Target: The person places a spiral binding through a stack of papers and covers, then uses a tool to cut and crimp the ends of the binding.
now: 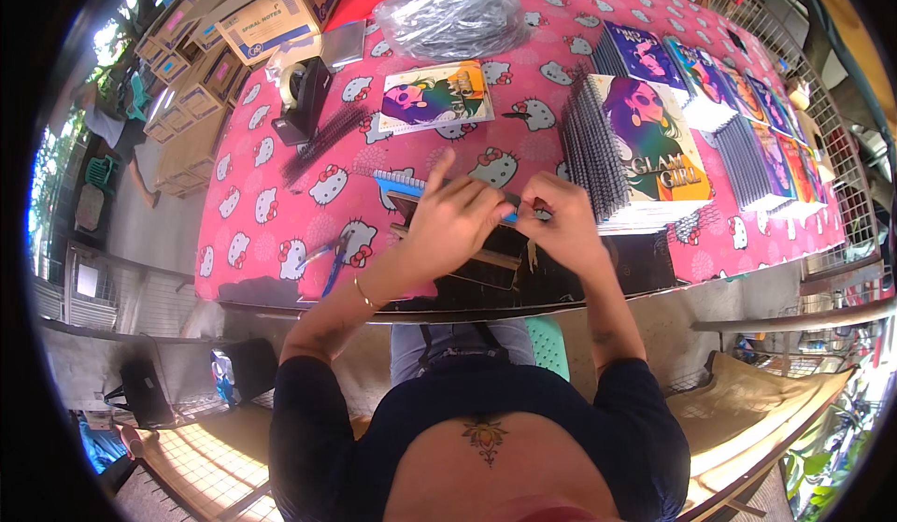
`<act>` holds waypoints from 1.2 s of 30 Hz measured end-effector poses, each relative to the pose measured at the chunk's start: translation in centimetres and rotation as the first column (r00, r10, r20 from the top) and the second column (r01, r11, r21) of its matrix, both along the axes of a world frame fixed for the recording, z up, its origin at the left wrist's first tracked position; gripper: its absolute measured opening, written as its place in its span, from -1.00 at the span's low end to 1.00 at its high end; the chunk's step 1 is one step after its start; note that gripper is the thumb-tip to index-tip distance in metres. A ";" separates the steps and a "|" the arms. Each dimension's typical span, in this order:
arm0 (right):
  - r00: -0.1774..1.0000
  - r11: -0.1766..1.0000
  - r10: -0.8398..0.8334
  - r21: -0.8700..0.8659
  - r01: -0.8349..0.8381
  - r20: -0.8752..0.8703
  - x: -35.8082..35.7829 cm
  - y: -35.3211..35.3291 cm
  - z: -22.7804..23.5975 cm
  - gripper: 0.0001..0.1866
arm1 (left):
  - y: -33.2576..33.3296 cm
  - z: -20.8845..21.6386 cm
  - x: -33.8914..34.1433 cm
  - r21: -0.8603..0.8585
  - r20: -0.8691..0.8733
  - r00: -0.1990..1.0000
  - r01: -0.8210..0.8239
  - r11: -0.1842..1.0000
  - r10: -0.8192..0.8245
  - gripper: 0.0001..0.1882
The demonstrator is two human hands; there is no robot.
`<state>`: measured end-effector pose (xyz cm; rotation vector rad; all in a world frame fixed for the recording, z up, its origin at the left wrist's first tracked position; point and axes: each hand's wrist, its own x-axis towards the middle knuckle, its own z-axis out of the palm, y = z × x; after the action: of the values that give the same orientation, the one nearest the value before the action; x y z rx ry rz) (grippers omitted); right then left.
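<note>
In front of me a blue notebook [400, 184] with a coil along its edge lies mostly hidden under my left hand. My left hand [460, 221] is closed at its fingertips on the notebook's edge, with one finger raised. Close beside it, my right hand [559, 221] is pinched near the notebook's right end; what sits between those fingertips is too small to make out. Under both hands is a dark wooden block [491, 268] at the table's near edge. A blue pen-like tool [334, 268] lies left of my left forearm.
A stack of spiral notebooks [645, 143] stands to the right, with more stacks [757, 162] beyond. Ahead are a loose notebook [436, 97], a bag of black coils [453, 17], a tape dispenser [304, 101] and loose black coils [325, 143]. Cardboard boxes [271, 22] are piled at far left.
</note>
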<state>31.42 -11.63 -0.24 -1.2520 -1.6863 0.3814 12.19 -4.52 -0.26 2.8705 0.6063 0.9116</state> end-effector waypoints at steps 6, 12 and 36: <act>0.981 0.981 -0.188 0.033 0.189 -0.040 -1.4 -1.4 -0.4 -0.90 | -0.6 1.1 -1.2 0.016 -0.070 0.997 -0.044 0.999 0.045 -0.66; 0.681 0.552 -0.722 0.490 0.674 -0.123 5.8 -8.0 3.0 -0.65 | 1.9 11.1 -0.8 0.057 0.377 0.924 0.053 0.997 -0.071 -0.72; 0.559 0.570 -0.807 0.496 0.655 0.189 7.7 -6.5 2.2 -0.33 | 8.8 3.8 26.7 -0.032 -0.102 0.985 0.134 0.991 -0.136 -0.18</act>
<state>39.16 -18.11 2.00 -1.6832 -1.2570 -0.7541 38.86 4.27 3.51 2.9091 0.4210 0.7343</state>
